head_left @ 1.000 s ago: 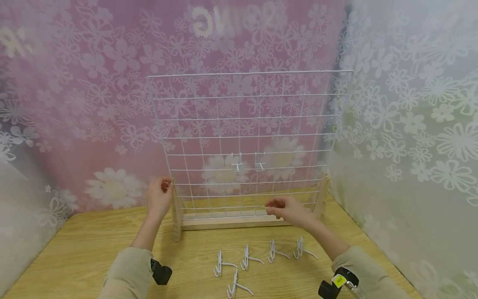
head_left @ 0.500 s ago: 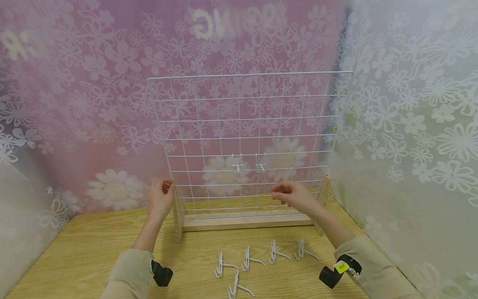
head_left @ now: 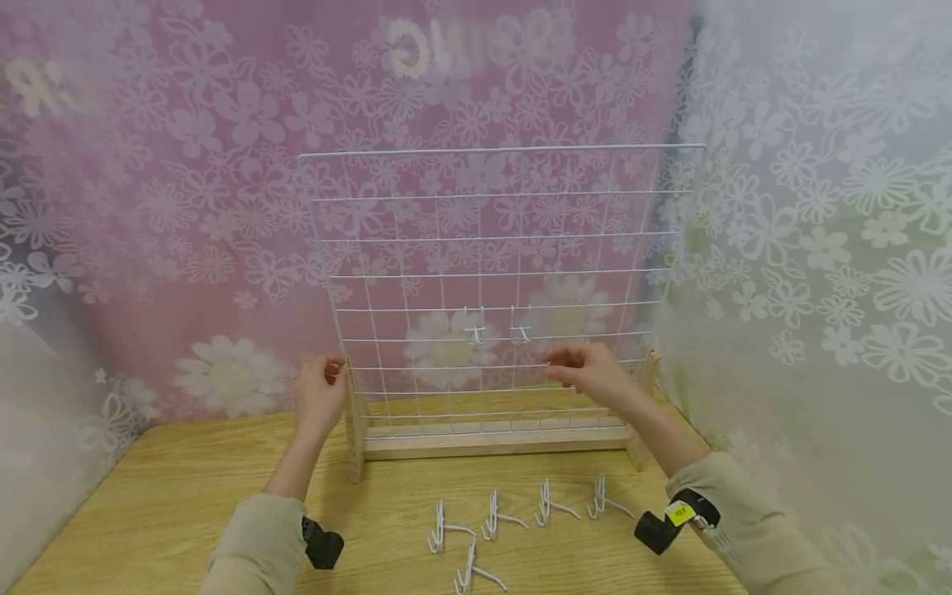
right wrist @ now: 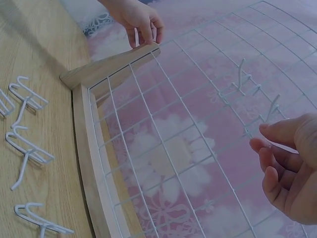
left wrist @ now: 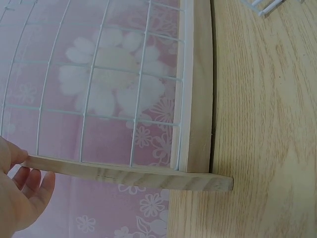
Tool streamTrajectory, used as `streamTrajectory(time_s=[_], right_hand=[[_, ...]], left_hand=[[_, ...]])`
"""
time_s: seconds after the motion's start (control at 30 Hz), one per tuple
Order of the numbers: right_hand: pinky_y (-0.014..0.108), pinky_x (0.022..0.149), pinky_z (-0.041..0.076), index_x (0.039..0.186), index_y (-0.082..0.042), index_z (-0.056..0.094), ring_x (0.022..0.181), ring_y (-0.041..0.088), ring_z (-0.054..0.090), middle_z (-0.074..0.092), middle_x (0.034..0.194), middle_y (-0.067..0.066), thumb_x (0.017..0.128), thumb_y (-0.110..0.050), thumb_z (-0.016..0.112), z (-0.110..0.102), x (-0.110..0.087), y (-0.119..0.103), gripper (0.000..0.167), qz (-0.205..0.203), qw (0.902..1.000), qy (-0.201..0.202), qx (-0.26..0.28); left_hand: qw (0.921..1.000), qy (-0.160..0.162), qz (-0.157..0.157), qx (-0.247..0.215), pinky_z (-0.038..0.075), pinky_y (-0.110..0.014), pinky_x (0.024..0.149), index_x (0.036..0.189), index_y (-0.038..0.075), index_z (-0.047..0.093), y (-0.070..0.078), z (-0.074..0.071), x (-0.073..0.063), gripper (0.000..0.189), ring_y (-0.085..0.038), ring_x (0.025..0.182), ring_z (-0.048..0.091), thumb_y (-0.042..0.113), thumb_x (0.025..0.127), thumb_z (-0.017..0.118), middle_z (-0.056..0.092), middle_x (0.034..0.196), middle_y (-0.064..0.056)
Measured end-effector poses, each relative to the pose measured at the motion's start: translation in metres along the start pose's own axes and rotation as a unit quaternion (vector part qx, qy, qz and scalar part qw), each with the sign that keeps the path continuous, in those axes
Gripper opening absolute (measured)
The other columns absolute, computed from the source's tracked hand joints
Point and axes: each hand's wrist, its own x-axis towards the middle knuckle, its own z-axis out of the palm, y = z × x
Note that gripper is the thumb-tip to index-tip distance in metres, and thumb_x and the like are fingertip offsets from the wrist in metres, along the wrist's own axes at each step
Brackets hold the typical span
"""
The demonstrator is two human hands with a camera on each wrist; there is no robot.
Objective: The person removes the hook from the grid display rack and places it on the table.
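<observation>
Now the right hand (head_left: 595,376), fingers loosely bent and empty, has risen along the grid (head_left: 480,274), nearer its two hooks (head_left: 522,334); the left hand (head_left: 320,395) still pinches the wooden post (left wrist: 133,175).

This was a screened-off tabletop booth, shown by a pink floral backdrop (head_left: 223,190) behind a wood-grain table (head_left: 201,487) and pale flower-patterned sheets (head_left: 811,330) on either side. Whether home or studio could not be told.
</observation>
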Motion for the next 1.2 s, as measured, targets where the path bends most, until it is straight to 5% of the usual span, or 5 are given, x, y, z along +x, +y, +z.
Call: streamTrajectory(time_s=[0.47,0.8,1.0,1.2], right_hand=[[0.027,0.055,0.045,0.111,0.002,0.063,0.071,0.022,0.055,0.066,0.096,0.017,0.090,-0.018,0.061,-0.005,0.017,-0.003,0.028,0.003,0.9992,0.037,0.016],[0.026,0.056,0.044,0.109,0.001,0.062,0.070,0.019,0.052,0.065,0.090,0.010,0.091,-0.017,0.060,-0.007,0.025,-0.007,0.026,0.013,0.9975,0.043,0.054],[0.028,0.059,0.045,0.110,-0.001,0.062,0.077,0.031,0.054,0.065,0.094,0.012,0.092,-0.019,0.059,-0.007,0.029,-0.007,0.026,0.011,0.9983,0.039,0.042],[0.029,0.059,0.046,0.113,0.000,0.062,0.074,0.025,0.054,0.065,0.092,0.009,0.092,-0.023,0.059,-0.004,0.036,-0.012,0.031,0.006,0.9988,0.038,0.030]], left_hand=[[1.0000,-0.006,-0.005,-0.002,0.043,-0.041,0.074,0.105,-0.004,0.058,0.000,0.000,-0.002,0.018,-0.031,0.088,0.051,0.005,0.090,0.054,0.053,0.097,-0.020],[1.0000,0.004,0.004,-0.003,0.043,-0.040,0.072,0.103,-0.004,0.059,0.001,0.000,-0.003,0.017,-0.031,0.087,0.052,0.004,0.089,0.055,0.054,0.095,-0.020],[0.9997,0.016,0.016,0.002,0.043,-0.040,0.071,0.101,-0.004,0.060,0.000,0.001,-0.002,0.015,-0.031,0.084,0.053,0.002,0.088,0.056,0.054,0.092,-0.020],[0.9996,0.021,0.021,-0.001,0.043,-0.041,0.071,0.101,-0.005,0.060,0.000,0.001,-0.003,0.015,-0.031,0.083,0.053,0.001,0.088,0.056,0.055,0.091,-0.020]])
